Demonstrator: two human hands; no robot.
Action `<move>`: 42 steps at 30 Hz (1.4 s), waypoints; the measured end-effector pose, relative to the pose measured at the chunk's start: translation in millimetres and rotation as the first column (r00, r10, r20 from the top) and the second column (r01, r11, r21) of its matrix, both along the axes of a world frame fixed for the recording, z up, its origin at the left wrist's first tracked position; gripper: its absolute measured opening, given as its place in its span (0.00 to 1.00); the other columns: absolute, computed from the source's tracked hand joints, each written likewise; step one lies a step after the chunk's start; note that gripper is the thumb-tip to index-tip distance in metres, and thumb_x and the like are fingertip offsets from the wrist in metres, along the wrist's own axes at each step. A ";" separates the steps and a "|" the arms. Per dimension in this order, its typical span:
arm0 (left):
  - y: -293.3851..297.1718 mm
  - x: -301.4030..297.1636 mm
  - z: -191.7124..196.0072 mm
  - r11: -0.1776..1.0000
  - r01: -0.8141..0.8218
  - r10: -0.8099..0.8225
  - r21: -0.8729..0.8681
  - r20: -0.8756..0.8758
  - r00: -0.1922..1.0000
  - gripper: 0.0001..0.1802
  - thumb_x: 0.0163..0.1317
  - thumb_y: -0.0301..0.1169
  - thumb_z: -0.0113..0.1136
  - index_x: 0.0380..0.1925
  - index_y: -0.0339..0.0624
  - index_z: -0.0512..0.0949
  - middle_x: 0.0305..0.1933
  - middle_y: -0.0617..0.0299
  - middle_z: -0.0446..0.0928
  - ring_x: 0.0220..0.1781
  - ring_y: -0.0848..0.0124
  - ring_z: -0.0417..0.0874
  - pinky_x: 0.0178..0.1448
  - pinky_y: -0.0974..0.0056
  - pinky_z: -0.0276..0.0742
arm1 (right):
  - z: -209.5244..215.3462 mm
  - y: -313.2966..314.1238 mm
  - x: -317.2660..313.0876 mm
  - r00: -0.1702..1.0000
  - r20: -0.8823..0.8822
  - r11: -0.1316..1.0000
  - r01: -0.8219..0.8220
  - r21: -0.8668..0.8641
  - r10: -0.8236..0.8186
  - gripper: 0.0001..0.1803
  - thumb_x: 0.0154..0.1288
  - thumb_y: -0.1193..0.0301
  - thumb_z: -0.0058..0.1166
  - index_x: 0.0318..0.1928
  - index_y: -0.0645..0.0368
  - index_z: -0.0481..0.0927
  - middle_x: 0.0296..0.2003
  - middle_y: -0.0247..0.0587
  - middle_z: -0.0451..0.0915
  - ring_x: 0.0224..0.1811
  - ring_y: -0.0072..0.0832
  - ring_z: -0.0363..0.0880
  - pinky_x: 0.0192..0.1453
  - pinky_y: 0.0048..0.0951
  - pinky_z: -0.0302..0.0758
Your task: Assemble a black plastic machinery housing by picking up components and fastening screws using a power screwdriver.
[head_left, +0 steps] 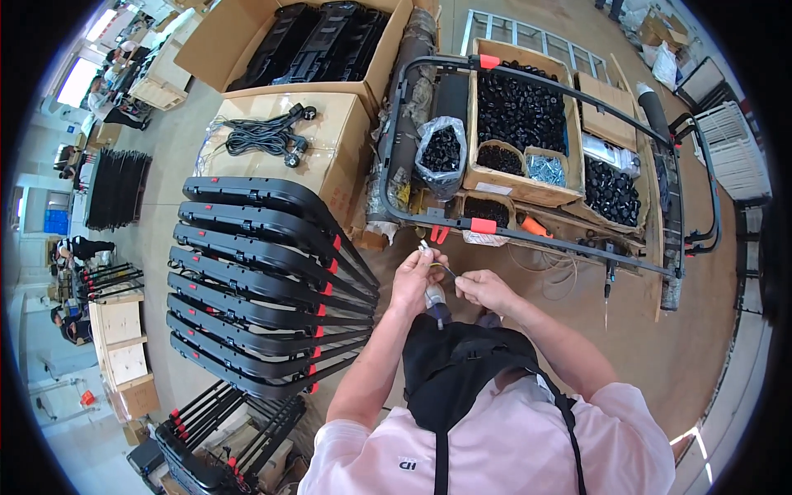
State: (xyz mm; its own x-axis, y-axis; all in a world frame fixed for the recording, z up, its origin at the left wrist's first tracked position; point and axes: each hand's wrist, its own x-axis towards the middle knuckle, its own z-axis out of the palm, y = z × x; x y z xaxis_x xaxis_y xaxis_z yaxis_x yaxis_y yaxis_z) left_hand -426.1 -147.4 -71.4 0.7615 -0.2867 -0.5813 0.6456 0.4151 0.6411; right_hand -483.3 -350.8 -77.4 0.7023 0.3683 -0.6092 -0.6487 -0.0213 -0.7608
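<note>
Small white part (425,247) pinched between left hand's (410,279) thumb and fingers; thin wire (446,268) gripped by right hand (487,290), bowed between the two, near the frame (577,247). With too sharp a tug, the wire could be strained or pulled free (whether it is joined to the part cannot be told); with a slackened pinch, the part could be dropped.

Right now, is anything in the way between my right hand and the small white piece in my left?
Nothing visible blocks it: only the thin wire spans the gap between your right hand and the small white piece in your left hand. The black frame lies beyond both hands.
</note>
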 end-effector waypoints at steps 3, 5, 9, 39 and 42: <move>4.3 17.5 -23.5 0.999 -0.034 0.034 0.020 -0.012 0.999 0.12 0.78 0.40 0.60 0.48 0.43 0.81 0.43 0.60 0.86 0.43 0.70 0.88 0.46 0.66 0.85 | -21.6 20.5 18.5 0.995 -0.011 0.994 0.098 -0.040 -0.099 0.22 0.82 0.58 0.51 0.31 0.59 0.82 0.18 0.22 0.66 0.19 0.15 0.58 0.24 0.25 0.55; 5.2 29.2 -28.1 0.997 -0.033 0.033 0.076 0.002 0.999 0.12 0.79 0.38 0.59 0.47 0.42 0.82 0.41 0.63 0.86 0.40 0.74 0.87 0.44 0.70 0.82 | -22.4 28.2 27.8 0.992 -0.039 0.992 0.116 -0.047 -0.118 0.22 0.82 0.58 0.50 0.32 0.59 0.82 0.18 0.22 0.66 0.19 0.15 0.58 0.24 0.24 0.55; 8.3 48.2 -33.6 0.992 0.024 -0.030 0.123 0.046 0.998 0.12 0.79 0.38 0.58 0.47 0.42 0.82 0.40 0.63 0.86 0.40 0.75 0.87 0.43 0.71 0.82 | -27.3 34.3 36.7 0.977 -0.106 0.982 0.187 0.030 -0.183 0.22 0.82 0.58 0.50 0.34 0.60 0.82 0.19 0.22 0.66 0.20 0.15 0.59 0.25 0.24 0.56; 20.6 78.4 -27.1 0.876 0.150 -0.216 0.457 0.094 0.972 0.15 0.80 0.36 0.55 0.50 0.36 0.84 0.33 0.65 0.81 0.37 0.76 0.79 0.44 0.67 0.77 | -35.7 69.7 54.9 0.986 -0.027 0.981 0.166 0.097 -0.164 0.22 0.83 0.57 0.49 0.35 0.60 0.82 0.19 0.24 0.69 0.22 0.15 0.64 0.27 0.25 0.59; 38.1 63.5 -29.9 0.698 -0.031 -0.256 0.715 0.290 0.922 0.16 0.80 0.34 0.54 0.54 0.31 0.81 0.44 0.53 0.84 0.44 0.65 0.82 0.53 0.58 0.76 | -39.8 71.2 57.2 0.970 -0.026 0.958 0.243 0.152 -0.242 0.20 0.84 0.58 0.47 0.40 0.60 0.82 0.23 0.26 0.73 0.24 0.16 0.69 0.30 0.25 0.67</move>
State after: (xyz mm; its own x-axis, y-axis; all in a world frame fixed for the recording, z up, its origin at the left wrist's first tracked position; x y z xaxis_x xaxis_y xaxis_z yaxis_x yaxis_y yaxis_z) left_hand -362.6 -109.3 -101.2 0.9352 -0.0065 -0.3540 0.3354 -0.3040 0.8917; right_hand -426.2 -279.6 -117.2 0.7778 0.2770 -0.5642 -0.6256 0.2535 -0.7378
